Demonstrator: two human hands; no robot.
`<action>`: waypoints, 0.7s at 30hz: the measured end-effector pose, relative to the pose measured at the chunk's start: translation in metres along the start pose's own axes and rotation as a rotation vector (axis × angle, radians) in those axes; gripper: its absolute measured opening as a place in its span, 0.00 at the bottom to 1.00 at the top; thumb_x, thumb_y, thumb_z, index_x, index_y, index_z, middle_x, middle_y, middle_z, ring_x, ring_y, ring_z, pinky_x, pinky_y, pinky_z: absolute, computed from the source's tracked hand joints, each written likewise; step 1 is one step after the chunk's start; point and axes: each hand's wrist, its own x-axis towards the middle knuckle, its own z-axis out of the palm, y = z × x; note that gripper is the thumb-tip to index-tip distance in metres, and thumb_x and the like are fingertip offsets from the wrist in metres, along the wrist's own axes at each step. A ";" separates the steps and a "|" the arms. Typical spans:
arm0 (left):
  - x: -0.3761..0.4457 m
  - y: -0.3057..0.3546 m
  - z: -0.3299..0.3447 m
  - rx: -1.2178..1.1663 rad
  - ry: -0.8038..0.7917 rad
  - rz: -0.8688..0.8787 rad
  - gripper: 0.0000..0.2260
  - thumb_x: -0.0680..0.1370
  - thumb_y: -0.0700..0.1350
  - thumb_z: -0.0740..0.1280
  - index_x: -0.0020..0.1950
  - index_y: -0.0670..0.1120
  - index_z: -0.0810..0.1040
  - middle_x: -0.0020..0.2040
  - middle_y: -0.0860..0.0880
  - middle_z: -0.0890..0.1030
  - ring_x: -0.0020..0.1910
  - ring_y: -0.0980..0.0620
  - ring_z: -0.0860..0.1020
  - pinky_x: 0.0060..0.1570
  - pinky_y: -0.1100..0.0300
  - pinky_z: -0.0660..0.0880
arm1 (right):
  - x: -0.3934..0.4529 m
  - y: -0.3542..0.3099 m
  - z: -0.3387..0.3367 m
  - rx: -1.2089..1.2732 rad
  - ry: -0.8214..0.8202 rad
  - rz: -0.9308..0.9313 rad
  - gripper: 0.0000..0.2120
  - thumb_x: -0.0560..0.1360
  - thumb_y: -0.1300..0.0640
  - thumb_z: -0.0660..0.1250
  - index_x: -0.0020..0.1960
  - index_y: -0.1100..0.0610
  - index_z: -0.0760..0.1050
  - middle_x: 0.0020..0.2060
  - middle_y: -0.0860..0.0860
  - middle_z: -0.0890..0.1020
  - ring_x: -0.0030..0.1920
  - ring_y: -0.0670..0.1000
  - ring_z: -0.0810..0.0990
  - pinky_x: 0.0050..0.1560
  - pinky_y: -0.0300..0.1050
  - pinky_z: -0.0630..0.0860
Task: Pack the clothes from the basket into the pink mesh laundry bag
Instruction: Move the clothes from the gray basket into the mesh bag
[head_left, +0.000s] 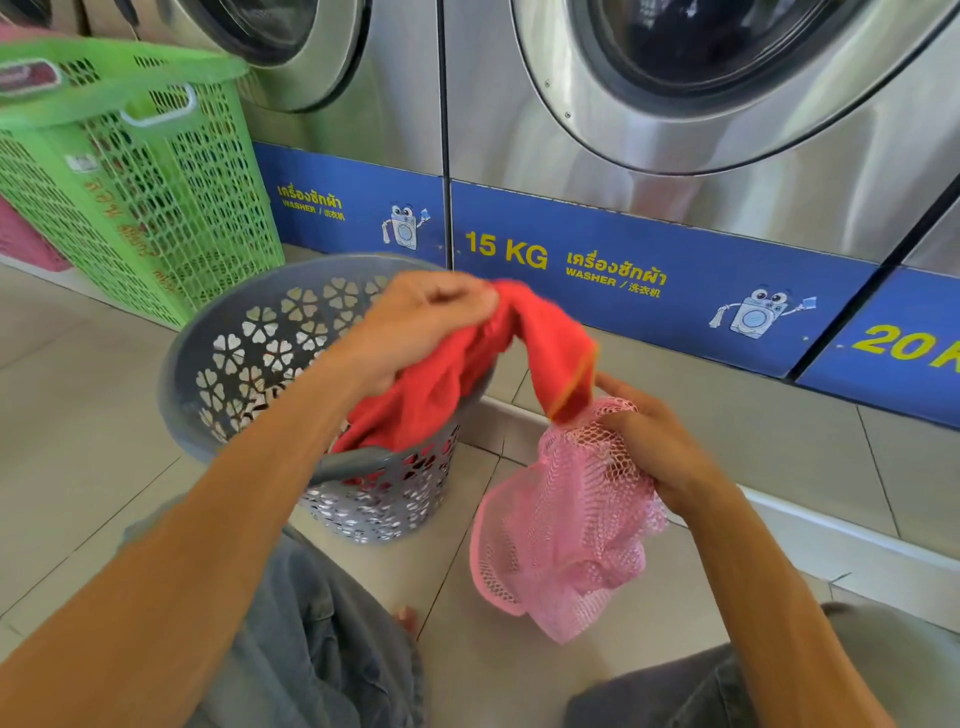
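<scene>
One red fabric garment (457, 364) is what we're dealing with right now. Our left hand (415, 322) has it bunched in curled fingers above the round grey plastic basket with flower cut-outs (249, 353), and part of it trails down inside. Its free end drapes off to the right and downward, its tip right at the mouth of the pink mesh laundry bag (561, 525). Our right hand (649, 441) pinches that bag at the top edge, so it hangs limp below, just right of the basket. So the cloth runs left-high to right-low, and the right hand is the closer one to the tip. We can't tell how wide the bag's mouth is, or what else is in the basket under the red cloth.
</scene>
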 end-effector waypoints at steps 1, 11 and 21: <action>0.002 -0.010 0.007 0.230 -0.018 -0.014 0.04 0.78 0.43 0.69 0.48 0.47 0.84 0.38 0.54 0.84 0.36 0.61 0.79 0.42 0.67 0.76 | 0.000 -0.001 0.001 -0.001 -0.004 -0.010 0.24 0.74 0.60 0.65 0.66 0.40 0.77 0.58 0.47 0.85 0.59 0.51 0.83 0.65 0.57 0.77; 0.006 -0.050 -0.010 0.924 -0.220 -0.681 0.50 0.58 0.79 0.66 0.73 0.51 0.68 0.70 0.48 0.72 0.67 0.46 0.72 0.64 0.51 0.70 | -0.004 -0.003 -0.001 -0.013 0.016 -0.020 0.27 0.77 0.65 0.61 0.70 0.43 0.75 0.67 0.47 0.78 0.63 0.50 0.78 0.69 0.54 0.73; 0.006 -0.062 -0.025 0.445 -0.045 -0.572 0.15 0.63 0.46 0.79 0.48 0.50 0.84 0.45 0.48 0.86 0.46 0.47 0.84 0.53 0.52 0.80 | -0.006 -0.004 -0.003 -0.063 0.015 -0.043 0.26 0.77 0.65 0.60 0.70 0.44 0.76 0.64 0.47 0.80 0.62 0.51 0.79 0.67 0.53 0.75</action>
